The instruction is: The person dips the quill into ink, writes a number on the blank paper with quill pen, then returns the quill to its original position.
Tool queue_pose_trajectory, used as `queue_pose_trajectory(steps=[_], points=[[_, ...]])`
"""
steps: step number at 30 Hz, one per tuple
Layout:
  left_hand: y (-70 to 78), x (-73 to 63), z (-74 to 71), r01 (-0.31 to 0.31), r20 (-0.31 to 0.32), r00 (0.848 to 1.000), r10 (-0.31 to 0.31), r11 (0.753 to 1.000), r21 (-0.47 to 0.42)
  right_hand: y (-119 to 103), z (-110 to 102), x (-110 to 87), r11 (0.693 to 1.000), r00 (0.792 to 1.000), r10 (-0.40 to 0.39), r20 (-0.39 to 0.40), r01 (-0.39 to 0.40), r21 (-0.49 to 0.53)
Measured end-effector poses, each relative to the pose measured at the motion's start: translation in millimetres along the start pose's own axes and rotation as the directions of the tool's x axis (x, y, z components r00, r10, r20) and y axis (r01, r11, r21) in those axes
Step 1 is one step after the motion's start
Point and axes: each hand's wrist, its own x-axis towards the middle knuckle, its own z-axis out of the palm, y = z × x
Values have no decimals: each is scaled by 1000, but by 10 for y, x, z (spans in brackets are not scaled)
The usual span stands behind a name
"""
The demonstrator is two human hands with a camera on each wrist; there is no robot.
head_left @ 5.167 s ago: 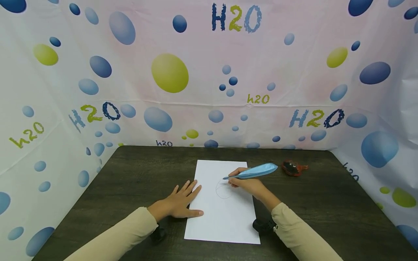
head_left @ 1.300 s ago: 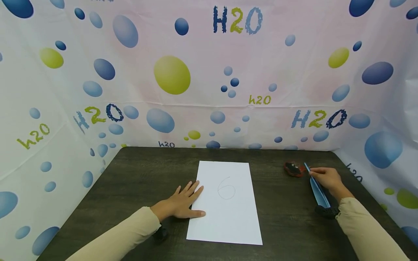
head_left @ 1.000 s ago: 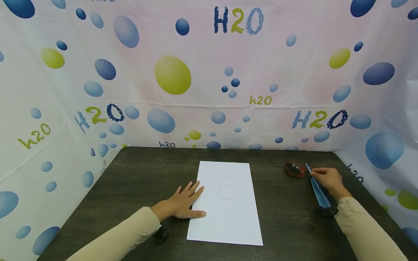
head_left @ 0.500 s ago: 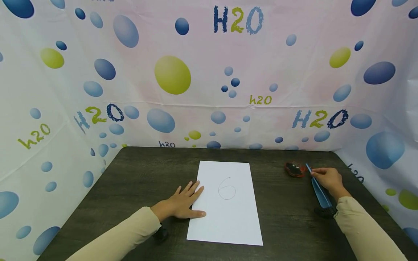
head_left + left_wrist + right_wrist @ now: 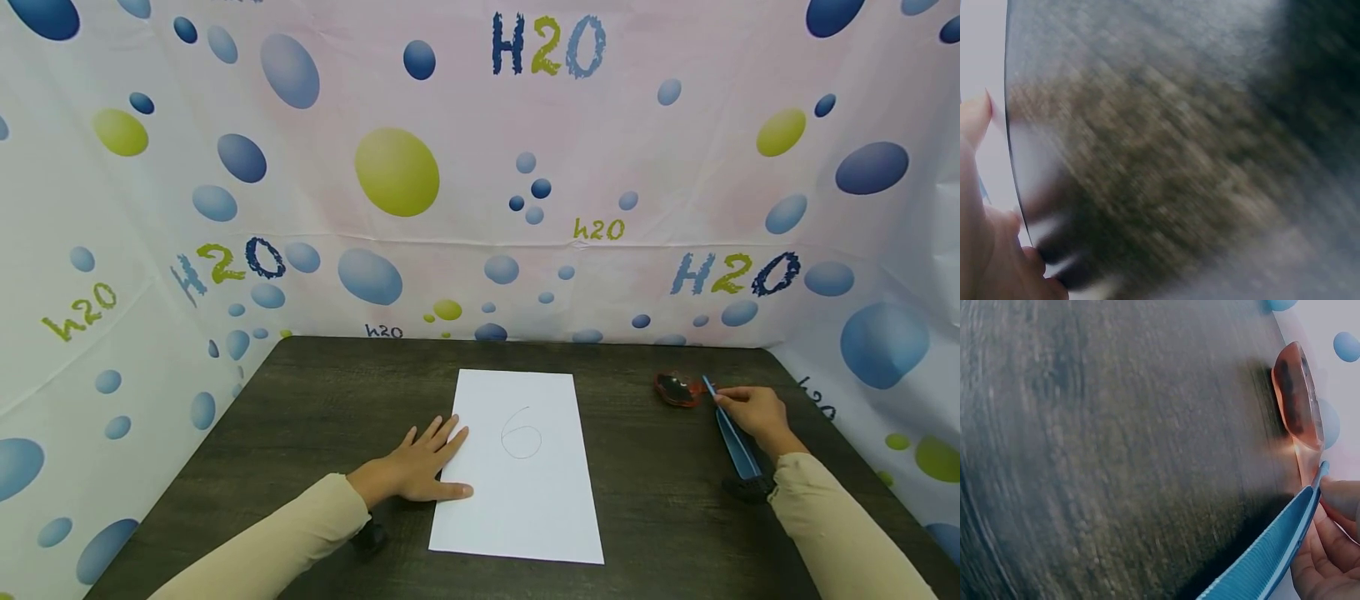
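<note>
My left hand point(image 5: 416, 471) lies flat with spread fingers on the left edge of a white sheet of paper point(image 5: 525, 508), which bears a thin pencil-like figure 6 point(image 5: 521, 432). Only part of that hand point(image 5: 997, 250) shows in the left wrist view. Off to the right, my right hand point(image 5: 753, 412) pinches a blue feather-shaped pen point(image 5: 733, 442) near its narrow end, the broad vane pointing back toward the wrist. Right at the fingertips is the stem of a translucent orange-red object point(image 5: 677, 389) with a rounded, dark-centred body. The right wrist view shows this orange object point(image 5: 1299, 394) just beyond the pen point(image 5: 1266, 550).
The dark wood-grain table point(image 5: 345, 383) extends around the paper. Behind it and at both sides hangs a pale cloth point(image 5: 480, 150) printed with bubbles and H2O lettering. Black wrist devices point(image 5: 370, 536) sit under both sleeves.
Over five seconds ago my right hand was drawing on the paper with the pen. The 6 is now complete in shape, and that hand is at the far right. The last second shows no movement.
</note>
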Motion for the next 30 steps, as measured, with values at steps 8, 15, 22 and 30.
queue_pose_trajectory(steps=[8, 15, 22, 30], points=[[18, 10, -21, -11, 1, 1000, 11, 1000, -11, 25, -33, 4, 1000, 1000, 2, 17, -2, -6], [15, 28, -18, -9, 0, 1000, 9, 1000, -21, -4, -84, -9, 1000, 999, -7, 31, 8, -14], [-15, 53, 9, -7, -2, 1000, 7, 1000, -26, -75, -139, -12, 1000, 1000, 21, 20, -21, -11], [-66, 49, -18, 8, -2, 1000, -9, 996, -85, -155, -256, -29, 998, 999, -38, -24, 37, -48]])
